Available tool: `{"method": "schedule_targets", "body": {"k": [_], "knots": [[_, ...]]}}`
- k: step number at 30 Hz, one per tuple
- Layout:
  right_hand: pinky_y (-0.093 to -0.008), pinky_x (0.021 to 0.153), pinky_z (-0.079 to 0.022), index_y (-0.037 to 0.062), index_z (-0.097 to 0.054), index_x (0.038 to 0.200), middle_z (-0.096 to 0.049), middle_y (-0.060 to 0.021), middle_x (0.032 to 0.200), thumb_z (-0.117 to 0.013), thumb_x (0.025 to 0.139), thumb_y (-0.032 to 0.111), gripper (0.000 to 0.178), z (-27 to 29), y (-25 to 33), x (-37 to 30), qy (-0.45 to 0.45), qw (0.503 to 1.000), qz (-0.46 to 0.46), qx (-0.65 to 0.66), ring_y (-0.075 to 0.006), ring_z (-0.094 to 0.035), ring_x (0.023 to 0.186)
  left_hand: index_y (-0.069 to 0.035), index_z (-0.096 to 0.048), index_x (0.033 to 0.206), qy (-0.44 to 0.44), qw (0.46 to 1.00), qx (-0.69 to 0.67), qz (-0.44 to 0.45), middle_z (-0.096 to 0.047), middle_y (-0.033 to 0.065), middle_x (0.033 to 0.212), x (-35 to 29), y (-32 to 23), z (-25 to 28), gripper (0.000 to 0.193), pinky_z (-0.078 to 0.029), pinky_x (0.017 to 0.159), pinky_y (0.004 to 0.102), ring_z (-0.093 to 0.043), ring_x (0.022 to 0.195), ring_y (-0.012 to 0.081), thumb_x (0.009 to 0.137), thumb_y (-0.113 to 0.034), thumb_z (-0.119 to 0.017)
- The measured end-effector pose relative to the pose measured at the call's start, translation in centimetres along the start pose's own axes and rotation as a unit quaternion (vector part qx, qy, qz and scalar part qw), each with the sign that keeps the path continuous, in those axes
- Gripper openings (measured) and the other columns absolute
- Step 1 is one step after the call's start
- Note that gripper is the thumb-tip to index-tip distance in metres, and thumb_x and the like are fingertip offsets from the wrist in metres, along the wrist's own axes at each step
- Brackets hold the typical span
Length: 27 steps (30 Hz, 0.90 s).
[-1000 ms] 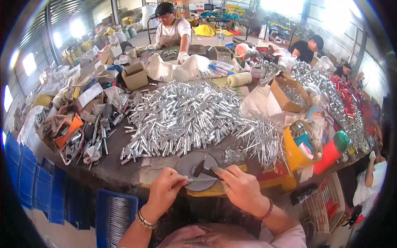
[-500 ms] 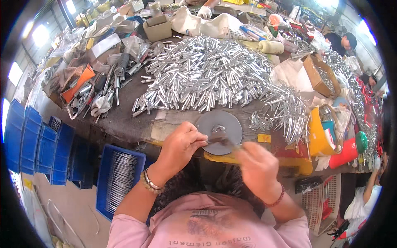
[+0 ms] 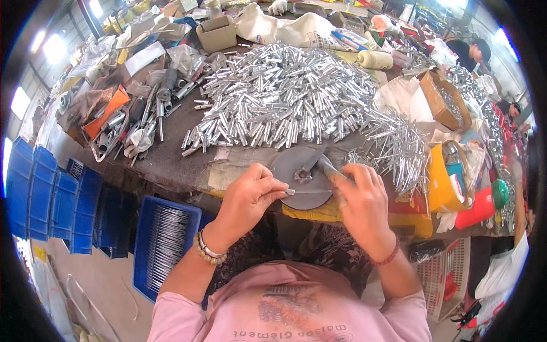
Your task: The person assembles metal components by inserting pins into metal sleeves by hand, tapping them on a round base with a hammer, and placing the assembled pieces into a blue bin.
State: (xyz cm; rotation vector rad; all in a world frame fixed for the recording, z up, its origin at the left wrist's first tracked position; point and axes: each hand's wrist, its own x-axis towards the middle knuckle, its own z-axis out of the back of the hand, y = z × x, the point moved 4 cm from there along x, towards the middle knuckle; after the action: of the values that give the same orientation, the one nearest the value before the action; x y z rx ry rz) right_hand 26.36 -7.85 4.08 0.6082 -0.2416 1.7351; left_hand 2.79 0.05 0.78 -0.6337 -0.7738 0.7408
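Between the thumb and fingers of my left hand [image 3: 250, 196] is the end of a small silver metal tube [image 3: 290, 192], held low over a round grey metal disc [image 3: 285, 171]. A thin metal pin [image 3: 312, 192] runs from the tube toward my right hand [image 3: 364, 202]. That hand is closed round the handle of a hammer [image 3: 326, 166], its dark head tilted up over the disc's far side. Whether my right fingertips also touch the pin is hard to make out. A small nut-like metal piece [image 3: 302, 175] sits at the disc's middle.
Beyond the disc spreads a big heap of silver tubes [image 3: 285, 97], with thin pins [image 3: 399, 151] piled at its right. Tools [image 3: 159, 102] lie at the left. A blue crate [image 3: 196, 214] stands low left; a yellow container [image 3: 441, 182] and red bottle [image 3: 481, 208] are right.
The hammer has swung up and away from the left fingertips, and my right hand has turned more upright. The left hand stays nearly in place. Across the table, a gloved hand has shifted.
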Motion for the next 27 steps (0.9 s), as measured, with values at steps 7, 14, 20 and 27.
{"method": "schedule_targets", "body": {"k": [7, 14, 20, 27], "knots": [[-0.0473, 0.078, -0.058, 0.0097, -0.07, 0.102, -0.068, -0.0096, 0.095, -0.081, 0.09, 0.011, 0.017, 0.3, 3.3, -2.6, 0.086, 0.988, -0.072, 0.104, -0.0335, -0.073, 0.093, -0.007, -0.084, 0.114, 0.013, 1.0, -0.013, -0.005, -0.064, 0.0071, 0.106, -0.7, 0.4, 0.0, 0.023, -0.052, 0.077, 0.0318, -0.064, 0.088, 0.0196, 0.092, -0.001, -0.086], [-0.0453, 0.072, -0.057, 0.0049, -0.071, 0.118, -0.072, -0.0178, 0.091, -0.08, 0.094, 0.013, 0.027, -1.4, 3.9, -4.5, 0.268, 0.855, -0.245, 0.369, -0.0396, -0.071, 0.077, -0.008, -0.081, 0.128, -0.115, 0.993, 0.001, -0.005, -0.072, 0.0094, 0.106, -2.7, -1.6, -0.4, 0.034, -0.057, 0.08, 0.0343, -0.071, 0.091, 0.0251, 0.094, -0.001, -0.084], [-0.0296, 0.063, -0.051, 0.0017, -0.071, 0.127, -0.07, -0.0057, 0.085, -0.075, 0.103, 0.011, 0.026, -3.2, 5.0, -6.4, 0.296, 0.683, -0.362, 0.561, -0.0114, -0.063, 0.069, -0.008, -0.065, 0.151, -0.103, 0.941, -0.235, 0.222, -0.078, 0.0053, 0.107, -6.5, -1.1, -3.1, 0.041, -0.057, 0.071, 0.0258, -0.07, 0.084, 0.0099, 0.111, -0.006, -0.068], [-0.0284, 0.062, -0.051, 0.0004, -0.07, 0.128, -0.069, -0.0042, 0.084, -0.075, 0.103, 0.006, 0.027, -4.0, 6.1, -7.5, 0.273, 0.67, -0.363, 0.587, -0.0084, -0.061, 0.068, -0.006, -0.04, 0.168, -0.066, 0.872, -0.376, 0.306, -0.08, 0.0104, 0.111, -6.9, -1.5, -3.6, 0.059, -0.057, 0.068, 0.0236, -0.07, 0.08, 0.0102, 0.115, -0.016, -0.063]]}}
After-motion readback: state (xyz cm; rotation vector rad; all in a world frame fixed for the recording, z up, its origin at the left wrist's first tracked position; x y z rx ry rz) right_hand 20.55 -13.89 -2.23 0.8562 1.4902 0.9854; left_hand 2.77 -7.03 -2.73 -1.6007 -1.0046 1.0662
